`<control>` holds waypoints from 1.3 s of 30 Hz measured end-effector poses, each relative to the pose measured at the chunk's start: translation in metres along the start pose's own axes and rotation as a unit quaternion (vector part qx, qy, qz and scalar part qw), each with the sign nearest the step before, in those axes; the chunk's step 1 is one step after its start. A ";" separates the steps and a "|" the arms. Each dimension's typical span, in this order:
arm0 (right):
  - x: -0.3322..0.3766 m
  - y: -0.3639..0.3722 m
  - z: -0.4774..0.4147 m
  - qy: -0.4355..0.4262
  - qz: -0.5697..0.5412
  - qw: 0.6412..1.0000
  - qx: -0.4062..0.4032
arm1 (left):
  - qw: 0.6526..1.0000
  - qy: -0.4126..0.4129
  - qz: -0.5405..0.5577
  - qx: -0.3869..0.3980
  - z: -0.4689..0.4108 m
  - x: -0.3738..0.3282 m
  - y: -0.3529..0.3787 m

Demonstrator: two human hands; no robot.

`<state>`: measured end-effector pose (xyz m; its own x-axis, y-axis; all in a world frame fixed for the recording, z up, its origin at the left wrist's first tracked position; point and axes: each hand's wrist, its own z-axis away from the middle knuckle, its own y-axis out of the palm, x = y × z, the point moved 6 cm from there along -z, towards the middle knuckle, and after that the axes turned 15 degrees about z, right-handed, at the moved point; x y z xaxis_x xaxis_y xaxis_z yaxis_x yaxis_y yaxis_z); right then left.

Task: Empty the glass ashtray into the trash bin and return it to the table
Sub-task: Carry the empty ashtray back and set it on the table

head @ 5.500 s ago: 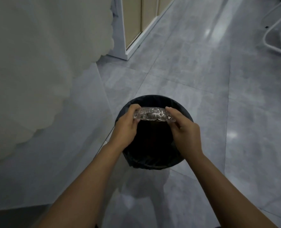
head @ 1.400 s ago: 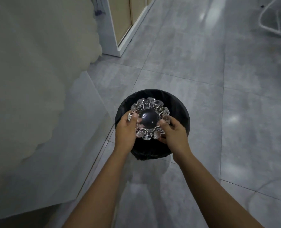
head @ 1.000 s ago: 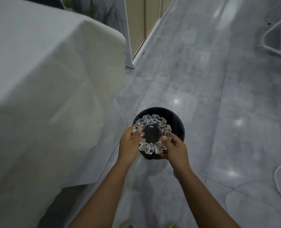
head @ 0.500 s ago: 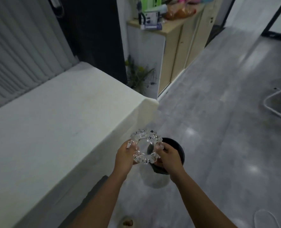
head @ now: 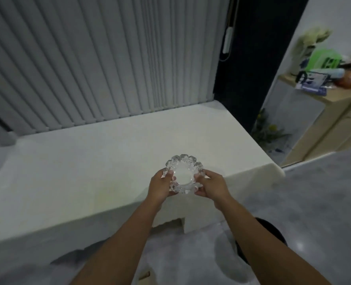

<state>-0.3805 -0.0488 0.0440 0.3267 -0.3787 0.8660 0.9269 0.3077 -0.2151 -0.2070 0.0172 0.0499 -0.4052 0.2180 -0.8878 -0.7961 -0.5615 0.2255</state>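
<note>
The clear cut-glass ashtray (head: 183, 175), with a scalloped rim, is upright and looks empty. I hold it with both hands over the near edge of the white-clothed table (head: 88, 171). My left hand (head: 160, 187) grips its left side and my right hand (head: 210, 186) its right side, thumbs on the rim. I cannot tell whether it touches the tabletop. The black trash bin (head: 273, 233) stands on the floor at lower right, mostly hidden behind my right forearm.
Grey vertical blinds (head: 108, 58) hang behind the table. A dark panel (head: 257, 58) stands to the right of them. A wooden cabinet (head: 325, 120) with cluttered items on top is at far right, and a small plant (head: 269, 130) is beside it. The floor (head: 314, 202) is grey tile.
I turned from the bin toward the table and carried the ashtray up and left, from above the bin to over the table's near edge. Both hands kept their grip.
</note>
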 end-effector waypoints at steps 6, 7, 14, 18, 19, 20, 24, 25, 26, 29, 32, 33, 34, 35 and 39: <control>0.051 0.135 -0.045 -0.020 0.043 0.995 0.091 | 0.996 0.001 0.054 -0.074 -0.053 -0.044 -0.118; 0.054 0.147 -0.052 -0.019 0.048 0.995 0.089 | 0.996 -0.002 0.054 -0.078 -0.062 -0.047 -0.127; 0.056 0.217 -0.099 0.007 0.075 0.994 0.075 | 0.993 -0.036 0.056 -0.101 -0.118 -0.051 -0.180; 0.047 0.236 -0.122 0.024 0.107 0.993 0.042 | 0.989 -0.076 0.045 -0.116 -0.138 -0.043 -0.199; 0.044 0.238 -0.128 0.021 0.115 0.993 0.035 | 0.989 -0.084 0.042 -0.115 -0.143 -0.041 -0.202; 0.042 0.240 -0.133 0.016 0.123 0.992 0.025 | 0.988 -0.091 0.039 -0.115 -0.148 -0.040 -0.204; 0.038 0.247 -0.151 -0.002 0.182 0.983 -0.007 | 0.986 -0.090 0.004 -0.139 -0.171 -0.033 -0.214; 0.039 0.249 -0.153 0.002 0.179 0.984 -0.003 | 0.986 -0.085 -0.013 -0.146 -0.176 -0.032 -0.216; 0.039 0.252 -0.153 0.010 0.174 0.985 0.002 | 0.984 -0.081 -0.038 -0.151 -0.179 -0.031 -0.219; 0.035 0.258 -0.155 0.029 0.176 0.984 0.002 | 0.980 -0.076 -0.118 -0.143 -0.189 -0.023 -0.231; 0.028 0.260 -0.157 0.039 0.180 0.983 0.012 | 0.974 -0.068 -0.178 -0.125 -0.206 -0.014 -0.242; 0.025 0.261 -0.159 0.048 0.165 0.985 0.015 | 0.973 -0.075 -0.182 -0.118 -0.212 -0.012 -0.244; 0.024 0.260 -0.160 0.055 0.158 0.986 0.014 | 0.974 -0.081 -0.181 -0.114 -0.218 -0.009 -0.245; 0.025 0.259 -0.162 0.058 0.151 0.987 0.011 | 0.974 -0.086 -0.176 -0.111 -0.222 -0.007 -0.246; 0.036 0.258 -0.165 0.041 0.167 0.985 0.015 | 0.977 -0.082 -0.167 -0.107 -0.226 -0.009 -0.247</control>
<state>-0.0985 -0.1274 -0.0547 0.6271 -0.3207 0.7099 0.7598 0.4528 -0.4666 0.0945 -0.0264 -0.0887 -0.2193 0.5325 -0.8175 -0.7916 -0.5869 -0.1699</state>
